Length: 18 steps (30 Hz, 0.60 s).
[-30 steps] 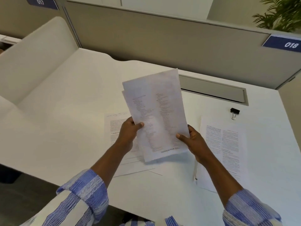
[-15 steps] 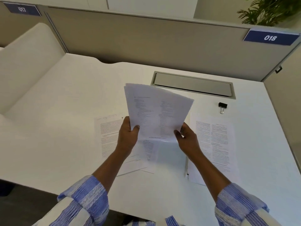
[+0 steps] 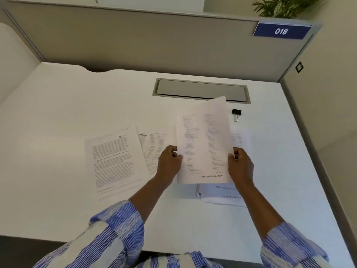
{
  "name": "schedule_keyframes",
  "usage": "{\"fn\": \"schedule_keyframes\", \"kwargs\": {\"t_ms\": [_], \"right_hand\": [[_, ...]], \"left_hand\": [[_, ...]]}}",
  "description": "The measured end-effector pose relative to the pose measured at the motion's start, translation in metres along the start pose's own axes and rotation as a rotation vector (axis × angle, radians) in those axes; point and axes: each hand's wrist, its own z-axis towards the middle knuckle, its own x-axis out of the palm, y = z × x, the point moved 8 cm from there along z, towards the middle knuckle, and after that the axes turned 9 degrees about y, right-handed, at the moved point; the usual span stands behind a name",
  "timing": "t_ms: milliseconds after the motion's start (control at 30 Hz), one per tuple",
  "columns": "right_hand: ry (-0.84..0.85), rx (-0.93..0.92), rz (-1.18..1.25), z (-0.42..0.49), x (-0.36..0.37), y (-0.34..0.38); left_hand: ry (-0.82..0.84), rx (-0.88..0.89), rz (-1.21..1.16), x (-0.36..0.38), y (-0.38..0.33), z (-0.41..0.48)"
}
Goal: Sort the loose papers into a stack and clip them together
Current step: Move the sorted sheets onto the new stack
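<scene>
I hold a small stack of printed papers [image 3: 204, 144] upright above the white desk [image 3: 58, 117]. My left hand [image 3: 169, 163] grips its left edge and my right hand [image 3: 240, 165] grips its right edge. Under the held stack, more printed sheets [image 3: 224, 196] lie flat on the desk, mostly hidden. Two loose sheets lie to the left: a page of dense text [image 3: 114, 159] and another page [image 3: 154, 144] partly behind my left hand. A black binder clip [image 3: 236, 113] rests on the desk just beyond the held stack's top right corner.
A grey cable hatch [image 3: 201, 90] is set into the desk behind the papers. Beige partition walls [image 3: 135, 39] close the back and right side, with a blue sign reading 018 [image 3: 281, 31]. A green plant [image 3: 286, 6] shows behind the partition.
Both hands have carried the held stack to the right and lower, over the sheets on the right. The view has swung right, so the left pages now show fully.
</scene>
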Motion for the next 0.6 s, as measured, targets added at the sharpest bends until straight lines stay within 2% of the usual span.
{"fn": "schedule_keyframes", "kwargs": {"t_ms": [167,333,467,600], "right_hand": [[-0.066,0.18,-0.014,-0.013,-0.029,-0.055],[-0.065,0.237,-0.065,-0.013,-0.036,-0.08],[-0.126,0.214,-0.189,-0.014,-0.043,-0.071],[-0.155,0.053,-0.305,-0.014,-0.032,-0.037]], "left_hand": [[0.126,-0.058,0.066,0.062,0.001,-0.006],[0.173,-0.097,0.089,0.083,0.004,-0.008],[0.143,-0.105,0.051,0.069,0.008,-0.006],[0.048,-0.137,-0.019,0.02,0.026,-0.003]]}}
